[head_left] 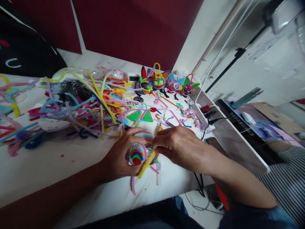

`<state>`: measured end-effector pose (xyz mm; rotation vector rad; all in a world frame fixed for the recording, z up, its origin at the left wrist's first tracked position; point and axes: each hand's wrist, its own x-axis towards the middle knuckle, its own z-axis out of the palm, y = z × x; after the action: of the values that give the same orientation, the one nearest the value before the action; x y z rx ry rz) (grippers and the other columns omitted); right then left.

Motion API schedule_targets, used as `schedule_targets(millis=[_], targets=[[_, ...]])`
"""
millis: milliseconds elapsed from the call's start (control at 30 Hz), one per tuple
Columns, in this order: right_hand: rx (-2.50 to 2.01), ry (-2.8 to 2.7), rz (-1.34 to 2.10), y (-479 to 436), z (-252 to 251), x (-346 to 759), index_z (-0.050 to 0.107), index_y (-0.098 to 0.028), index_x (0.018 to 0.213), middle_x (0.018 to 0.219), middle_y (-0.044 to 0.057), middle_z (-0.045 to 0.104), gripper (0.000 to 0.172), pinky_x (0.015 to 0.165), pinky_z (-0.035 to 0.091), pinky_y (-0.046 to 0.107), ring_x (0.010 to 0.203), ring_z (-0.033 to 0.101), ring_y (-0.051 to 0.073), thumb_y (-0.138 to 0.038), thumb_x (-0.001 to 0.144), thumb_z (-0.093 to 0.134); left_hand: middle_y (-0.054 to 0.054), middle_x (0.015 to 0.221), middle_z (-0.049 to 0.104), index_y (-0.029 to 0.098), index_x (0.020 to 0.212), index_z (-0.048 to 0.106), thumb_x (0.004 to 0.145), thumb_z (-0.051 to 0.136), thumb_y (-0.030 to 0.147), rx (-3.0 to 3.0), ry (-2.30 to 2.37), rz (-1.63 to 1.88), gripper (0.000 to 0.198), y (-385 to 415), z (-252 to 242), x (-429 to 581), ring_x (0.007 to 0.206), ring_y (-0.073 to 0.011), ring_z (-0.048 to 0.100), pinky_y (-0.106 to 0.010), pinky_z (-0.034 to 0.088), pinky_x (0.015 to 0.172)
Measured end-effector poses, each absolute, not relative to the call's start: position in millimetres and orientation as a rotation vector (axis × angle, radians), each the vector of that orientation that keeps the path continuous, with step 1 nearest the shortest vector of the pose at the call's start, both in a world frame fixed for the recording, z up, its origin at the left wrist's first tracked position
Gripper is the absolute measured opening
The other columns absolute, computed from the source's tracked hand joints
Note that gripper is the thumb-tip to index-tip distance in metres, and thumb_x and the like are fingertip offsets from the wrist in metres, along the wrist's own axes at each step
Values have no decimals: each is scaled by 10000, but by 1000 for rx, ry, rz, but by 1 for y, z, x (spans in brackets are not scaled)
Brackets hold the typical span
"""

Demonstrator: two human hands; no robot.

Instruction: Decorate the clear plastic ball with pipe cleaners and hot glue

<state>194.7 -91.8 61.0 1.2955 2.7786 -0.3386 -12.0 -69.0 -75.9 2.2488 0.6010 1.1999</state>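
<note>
My left hand (122,152) is wrapped round a ball covered in coiled pipe cleaners (137,154), with rings of orange, blue and green around a red centre. Over the ball's right side, my right hand (173,144) pinches a yellow pipe cleaner (147,163) that slants down to the left. Part of the ball is hidden behind my fingers. Just beyond my hands lie two green triangular pieces (133,117) edged in pink. A yellow-tipped tool (159,128) pokes out behind my right hand.
Loose pipe cleaners (78,108) pile up on the left of the white table (78,159). Several finished eared balls (159,81) stand at the back. On the right are a low board edge (238,143), a red plug (205,108) with cables, and another person's striped clothing (286,178).
</note>
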Motion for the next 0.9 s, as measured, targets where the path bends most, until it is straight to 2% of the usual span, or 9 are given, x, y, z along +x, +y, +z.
schedule_targets(millis=[133, 433, 733, 900], targets=[[1372, 2914, -379, -106, 53, 200, 744, -165, 953, 871, 68, 734, 183, 661, 444, 258, 794, 691, 165, -72, 952, 587, -137, 1368, 545, 287, 1214, 489, 689, 740, 153, 2259, 609, 1254, 598, -70, -75, -10, 1279, -367, 572, -538, 501, 1026], [1635, 3211, -417, -127, 23, 204, 745, -132, 998, 933, 96, 744, 171, 770, 557, 281, 867, 705, 189, -119, 973, 576, -123, 1399, 516, 285, 1223, 488, 715, 729, 180, 2274, 658, 1280, 572, -72, -79, -11, 1313, -345, 544, -546, 457, 1097], [1939, 3239, -270, -144, 10, 191, 731, -146, 1017, 922, 98, 737, 158, 746, 584, 290, 835, 703, 189, -149, 983, 576, -122, 1441, 480, 303, 1231, 473, 756, 736, 186, 2297, 641, 1285, 555, -72, -78, -13, 1341, -334, 513, -587, 410, 1132], [2072, 3265, -155, -150, 2, 185, 721, -148, 1008, 932, 96, 749, 129, 732, 584, 291, 821, 706, 191, -156, 977, 596, -126, 1454, 473, 295, 1236, 464, 740, 759, 182, 2367, 597, 1276, 588, -69, -76, -15, 1334, -346, 521, -579, 440, 1109]])
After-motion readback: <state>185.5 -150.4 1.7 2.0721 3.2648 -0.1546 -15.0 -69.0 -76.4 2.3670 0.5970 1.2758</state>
